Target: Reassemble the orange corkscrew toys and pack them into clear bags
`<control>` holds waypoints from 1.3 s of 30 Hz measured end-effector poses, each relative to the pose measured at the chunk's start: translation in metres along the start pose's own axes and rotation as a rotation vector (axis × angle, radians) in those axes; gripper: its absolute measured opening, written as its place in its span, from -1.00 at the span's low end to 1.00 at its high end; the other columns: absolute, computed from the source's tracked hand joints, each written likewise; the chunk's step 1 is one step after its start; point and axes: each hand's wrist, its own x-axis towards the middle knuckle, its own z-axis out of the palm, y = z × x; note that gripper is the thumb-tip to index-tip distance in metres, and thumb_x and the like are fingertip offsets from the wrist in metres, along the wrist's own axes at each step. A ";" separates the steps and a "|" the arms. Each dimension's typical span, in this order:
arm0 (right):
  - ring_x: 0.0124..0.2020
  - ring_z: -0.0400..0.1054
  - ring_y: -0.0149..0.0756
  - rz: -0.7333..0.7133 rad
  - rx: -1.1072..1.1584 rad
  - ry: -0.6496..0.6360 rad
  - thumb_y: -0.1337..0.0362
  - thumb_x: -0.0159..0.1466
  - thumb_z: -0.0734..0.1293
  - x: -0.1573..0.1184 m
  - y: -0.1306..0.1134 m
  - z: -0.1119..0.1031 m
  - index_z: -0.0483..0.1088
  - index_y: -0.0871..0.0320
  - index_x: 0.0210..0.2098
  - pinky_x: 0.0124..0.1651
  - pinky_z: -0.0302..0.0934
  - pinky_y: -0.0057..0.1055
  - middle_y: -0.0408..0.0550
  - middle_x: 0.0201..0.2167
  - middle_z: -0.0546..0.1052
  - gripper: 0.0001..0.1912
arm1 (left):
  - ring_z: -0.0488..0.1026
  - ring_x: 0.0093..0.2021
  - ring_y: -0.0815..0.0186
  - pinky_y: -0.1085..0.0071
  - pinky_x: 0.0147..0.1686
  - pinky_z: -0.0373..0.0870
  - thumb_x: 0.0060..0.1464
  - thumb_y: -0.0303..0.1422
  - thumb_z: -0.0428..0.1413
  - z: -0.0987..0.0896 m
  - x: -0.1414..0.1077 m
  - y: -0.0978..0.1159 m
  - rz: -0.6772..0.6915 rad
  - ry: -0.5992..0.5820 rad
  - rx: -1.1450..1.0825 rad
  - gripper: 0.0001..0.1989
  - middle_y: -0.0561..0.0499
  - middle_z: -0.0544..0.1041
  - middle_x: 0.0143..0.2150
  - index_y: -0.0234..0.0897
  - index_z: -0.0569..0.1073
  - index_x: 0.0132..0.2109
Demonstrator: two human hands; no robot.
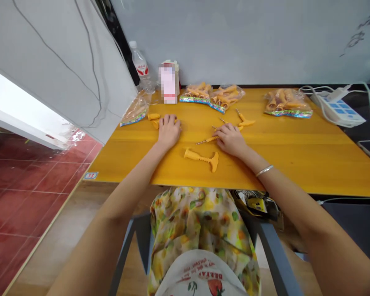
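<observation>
Yellow plastic shows under both hands, near the centre of the frame. The right hand (231, 139) lies low over a yellow twisted stick with a spiral metal tip (211, 139), which pokes out left of the fingers; whether that grip is closed on it I cannot tell. The left hand (169, 130) bends its fingers down beside two short yellow plastic tubes (154, 116), one partly covered — its grip, too, is hidden from view.

Just above the right hand lies a yellow T-shaped handle with a metal spiral (246, 122), its tip pointing to the upper left. Below and between the hands, a yellow T-shaped handle joined to a tube (201, 157) rests on the yellow wooden table (296, 156).

Farther out, two clear plastic bags of yellow pieces (197, 92) sit side by side at upper centre, another clear bag with a colourful printed strip (286, 102) at upper right, and a flatter clear bag (136, 109) at upper left — near a clear bottle with a red-and-white label (142, 69). A white power strip (342, 110) stands at the far right.
</observation>
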 end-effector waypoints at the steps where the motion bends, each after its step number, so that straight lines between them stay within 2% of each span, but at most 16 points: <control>1: 0.06 0.26 0.09 -0.008 -0.018 -0.007 0.39 0.26 0.23 0.003 0.001 0.000 0.50 0.18 -0.13 0.06 0.13 0.00 0.13 -0.08 0.54 -0.75 | 0.26 0.17 -0.12 0.01 0.09 0.19 0.27 -0.33 -0.02 0.005 0.004 0.001 0.027 -0.030 0.014 -0.73 -0.26 0.41 0.15 -0.26 0.52 -0.03; 5: 0.06 0.28 0.06 -0.015 0.042 0.030 0.41 0.28 0.19 0.019 0.006 0.002 0.44 0.17 -0.15 0.07 0.15 -0.04 0.12 -0.06 0.54 -0.77 | 0.38 0.02 -0.02 0.11 0.00 0.28 0.31 -0.37 -0.10 0.020 0.014 0.010 0.117 -0.154 -0.028 -0.71 -0.25 0.52 -0.06 -0.31 0.51 -0.07; 7: 0.06 0.29 0.01 -0.025 0.152 0.083 0.44 0.25 0.16 0.025 0.006 0.002 0.40 0.14 -0.17 0.11 0.16 -0.05 0.12 -0.04 0.52 -0.76 | 0.42 -0.03 0.05 0.18 -0.03 0.30 0.33 -0.35 -0.11 0.019 0.017 0.011 0.159 -0.151 -0.106 -0.70 -0.20 0.54 -0.09 -0.28 0.50 -0.06; 10: 0.08 0.30 -0.01 -0.049 0.316 0.169 0.46 0.21 0.16 0.027 0.005 -0.002 0.32 0.09 -0.15 0.16 0.17 -0.01 0.13 0.01 0.48 -0.74 | 0.43 -0.03 0.13 0.23 -0.02 0.29 0.37 -0.23 -0.14 0.002 0.018 0.000 0.196 -0.062 -0.253 -0.67 -0.12 0.56 -0.09 -0.21 0.49 -0.03; 12: 0.07 0.32 -0.01 -0.053 0.385 0.213 0.43 0.23 0.17 0.022 0.005 -0.006 0.28 0.06 -0.12 0.13 0.20 0.03 0.13 0.01 0.47 -0.75 | 0.44 -0.05 0.17 0.25 -0.01 0.29 0.37 -0.18 -0.13 -0.016 0.017 -0.014 0.109 0.036 -0.316 -0.66 -0.10 0.57 -0.11 -0.22 0.48 -0.05; 14: 0.05 0.35 -0.03 -0.033 0.449 0.228 0.42 0.25 0.19 0.016 0.006 -0.008 0.25 0.06 -0.08 0.09 0.24 0.01 0.12 0.00 0.46 -0.74 | 0.46 -0.15 0.19 0.27 -0.07 0.32 0.35 -0.13 -0.07 -0.034 0.013 -0.030 0.053 0.051 -0.333 -0.66 -0.07 0.56 -0.20 -0.24 0.48 -0.08; 16: 0.04 0.37 -0.06 0.012 0.507 0.238 0.43 0.27 0.19 0.010 0.006 -0.008 0.23 0.07 -0.05 0.07 0.27 -0.02 0.12 0.02 0.45 -0.73 | 0.47 -0.21 0.20 0.30 -0.16 0.35 0.27 -0.05 0.04 -0.048 0.008 -0.043 0.019 -0.068 -0.304 -0.65 -0.04 0.55 -0.23 -0.23 0.48 -0.09; 18: 0.04 0.38 -0.09 0.048 0.554 0.240 0.44 0.29 0.20 0.006 0.004 -0.007 0.23 0.07 -0.03 0.05 0.29 -0.08 0.12 0.03 0.44 -0.72 | 0.49 -0.15 0.16 0.29 -0.16 0.37 0.18 -0.05 0.15 -0.054 0.005 -0.050 0.003 -0.226 -0.231 -0.65 -0.05 0.55 -0.14 -0.21 0.48 -0.07; 21: 0.02 0.39 -0.12 0.028 0.590 0.218 0.43 0.30 0.20 0.005 -0.001 -0.007 0.23 0.06 -0.01 -0.01 0.31 -0.15 0.10 -0.01 0.45 -0.72 | 0.45 0.03 0.04 0.21 -0.03 0.39 0.16 -0.21 0.21 -0.050 0.003 -0.050 0.008 -0.401 -0.117 -0.72 -0.13 0.53 0.00 -0.24 0.47 -0.03; 23: -0.02 0.41 -0.13 -0.001 0.587 0.206 0.41 0.31 0.21 0.007 -0.005 -0.006 0.24 0.06 -0.01 -0.03 0.32 -0.17 0.08 -0.06 0.45 -0.73 | 0.43 0.07 0.01 0.16 0.05 0.36 0.19 -0.31 0.15 -0.044 0.004 -0.044 0.042 -0.471 -0.103 -0.77 -0.17 0.53 0.01 -0.29 0.48 -0.03; 25: -0.09 0.41 -0.14 -0.005 0.567 0.211 0.38 0.31 0.21 0.010 -0.008 -0.006 0.24 0.06 -0.03 -0.06 0.32 -0.18 0.05 -0.12 0.45 -0.75 | 0.43 0.08 0.01 0.13 0.08 0.36 0.23 -0.33 0.09 -0.037 0.005 -0.036 0.088 -0.483 -0.157 -0.78 -0.18 0.53 0.01 -0.32 0.47 -0.02; 27: -0.16 0.40 -0.15 0.016 0.546 0.227 0.35 0.31 0.22 0.014 -0.009 -0.006 0.25 0.06 -0.06 -0.10 0.31 -0.16 0.02 -0.18 0.44 -0.79 | 0.44 0.07 0.03 0.13 0.07 0.36 0.24 -0.30 0.05 -0.031 0.004 -0.026 0.127 -0.428 -0.285 -0.75 -0.18 0.52 0.02 -0.33 0.45 0.00; 30: -0.19 0.39 -0.13 0.049 0.534 0.237 0.30 0.32 0.21 0.019 -0.009 -0.004 0.26 0.07 -0.11 -0.11 0.31 -0.14 0.01 -0.23 0.44 -0.86 | 0.46 -0.05 0.16 0.23 0.00 0.38 0.23 -0.28 0.03 -0.019 0.002 -0.004 0.135 -0.332 -0.638 -0.74 -0.12 0.52 -0.06 -0.32 0.41 -0.01; 33: -0.17 0.39 -0.14 0.143 0.615 0.275 0.24 0.32 0.23 0.024 -0.008 -0.001 0.27 0.08 -0.15 -0.06 0.30 -0.12 0.02 -0.22 0.44 -0.89 | 0.44 -0.26 0.33 0.39 -0.19 0.39 0.20 -0.28 0.04 -0.003 0.006 0.023 0.057 -0.318 -1.091 -0.79 -0.01 0.50 -0.23 -0.30 0.38 -0.08; 35: -0.23 0.39 -0.20 0.258 0.772 0.320 0.15 0.33 0.25 0.030 -0.008 0.000 0.26 0.07 -0.15 -0.10 0.32 -0.17 -0.02 -0.23 0.42 -0.84 | 0.40 -0.39 0.43 0.48 -0.31 0.37 0.19 -0.33 0.04 0.006 0.014 0.042 -0.054 -0.396 -1.362 -0.87 0.07 0.44 -0.36 -0.30 0.35 -0.16; 39: -0.37 0.32 -0.34 0.440 1.034 0.401 0.00 0.29 0.31 0.043 -0.006 -0.001 0.27 0.02 -0.14 -0.22 0.32 -0.32 -0.16 -0.34 0.38 -0.72 | 0.37 -0.50 0.49 0.56 -0.45 0.33 0.16 -0.46 0.03 0.015 0.034 0.070 -0.255 -0.533 -1.568 -0.95 0.14 0.38 -0.46 -0.30 0.29 -0.21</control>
